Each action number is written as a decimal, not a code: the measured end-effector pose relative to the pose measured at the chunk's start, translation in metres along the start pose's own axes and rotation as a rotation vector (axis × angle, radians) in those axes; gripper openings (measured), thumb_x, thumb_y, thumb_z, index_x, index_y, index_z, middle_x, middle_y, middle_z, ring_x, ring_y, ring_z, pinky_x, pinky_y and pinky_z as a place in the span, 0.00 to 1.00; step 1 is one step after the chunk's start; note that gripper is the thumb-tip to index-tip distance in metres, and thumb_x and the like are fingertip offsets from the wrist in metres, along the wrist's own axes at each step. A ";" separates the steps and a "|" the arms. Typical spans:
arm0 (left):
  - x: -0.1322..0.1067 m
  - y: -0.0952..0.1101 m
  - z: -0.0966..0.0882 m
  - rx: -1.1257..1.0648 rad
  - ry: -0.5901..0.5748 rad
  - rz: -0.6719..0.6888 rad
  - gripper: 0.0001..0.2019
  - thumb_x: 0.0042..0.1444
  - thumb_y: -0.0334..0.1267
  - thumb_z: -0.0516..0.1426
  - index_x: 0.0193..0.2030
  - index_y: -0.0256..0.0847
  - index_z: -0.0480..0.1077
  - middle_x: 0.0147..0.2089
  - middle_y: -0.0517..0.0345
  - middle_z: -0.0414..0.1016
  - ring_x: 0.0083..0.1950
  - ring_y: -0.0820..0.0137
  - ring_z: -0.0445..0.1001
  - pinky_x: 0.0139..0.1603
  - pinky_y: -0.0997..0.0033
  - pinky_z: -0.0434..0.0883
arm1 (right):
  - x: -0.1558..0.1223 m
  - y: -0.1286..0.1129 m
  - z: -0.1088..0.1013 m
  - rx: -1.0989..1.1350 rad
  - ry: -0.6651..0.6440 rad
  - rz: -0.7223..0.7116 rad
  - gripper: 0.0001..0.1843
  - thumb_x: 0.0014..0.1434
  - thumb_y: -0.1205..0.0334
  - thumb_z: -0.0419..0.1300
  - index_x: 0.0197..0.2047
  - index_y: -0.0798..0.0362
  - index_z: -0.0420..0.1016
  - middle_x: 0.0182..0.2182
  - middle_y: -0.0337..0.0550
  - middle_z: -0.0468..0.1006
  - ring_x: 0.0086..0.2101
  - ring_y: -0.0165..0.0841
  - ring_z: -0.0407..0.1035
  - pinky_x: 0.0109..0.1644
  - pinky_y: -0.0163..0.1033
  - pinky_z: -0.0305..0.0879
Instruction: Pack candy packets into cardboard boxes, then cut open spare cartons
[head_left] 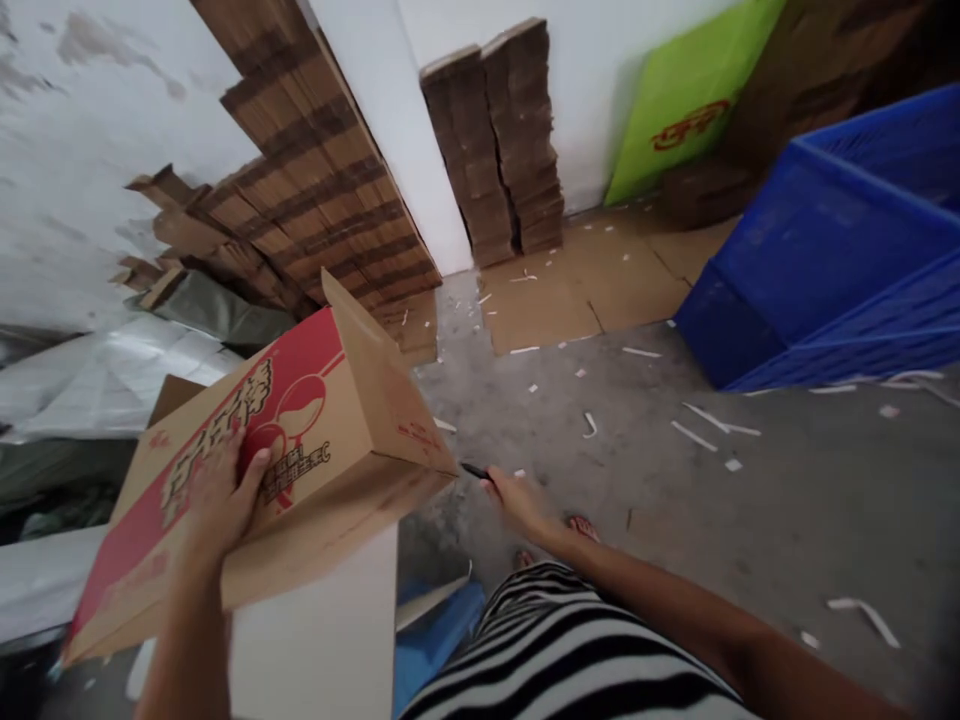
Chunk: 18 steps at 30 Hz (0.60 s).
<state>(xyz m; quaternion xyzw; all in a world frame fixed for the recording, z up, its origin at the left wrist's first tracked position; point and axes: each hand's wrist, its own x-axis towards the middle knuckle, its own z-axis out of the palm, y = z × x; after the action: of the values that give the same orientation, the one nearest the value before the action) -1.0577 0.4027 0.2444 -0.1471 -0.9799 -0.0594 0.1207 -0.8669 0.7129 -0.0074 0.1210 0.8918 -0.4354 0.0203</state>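
A brown cardboard box (315,390) with red printing and lollipop pictures rests tilted on a white surface (322,630). Across its printed side lies my left hand (225,490), flat with the thumb spread. A flap (375,350) sticks out at the box's right end. Just off the lower right corner, my right hand (517,500) is closed around a slim black pen-like tool (474,471), its tip pointing at the box. Whether the tip touches the cardboard I cannot tell.
Stacks of flattened cartons (315,180) lean along the wall, with more brown stacks (495,140) beside the pillar. A blue plastic crate (787,260) stands at right, near a green board (682,100). Paper strips (694,436) litter the concrete floor (600,430).
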 end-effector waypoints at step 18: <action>0.003 0.015 0.009 -0.036 -0.085 -0.096 0.30 0.62 0.52 0.46 0.65 0.36 0.54 0.68 0.42 0.57 0.69 0.57 0.54 0.70 0.51 0.51 | 0.040 -0.019 0.035 -0.017 -0.043 -0.201 0.19 0.69 0.54 0.42 0.43 0.54 0.71 0.38 0.50 0.77 0.36 0.36 0.71 0.37 0.36 0.59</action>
<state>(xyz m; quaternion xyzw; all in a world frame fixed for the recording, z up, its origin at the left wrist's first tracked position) -1.0582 0.4188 0.2380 -0.1047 -0.9889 -0.0764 0.0732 -0.9132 0.6820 -0.0199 0.0213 0.9025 -0.4302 -0.0032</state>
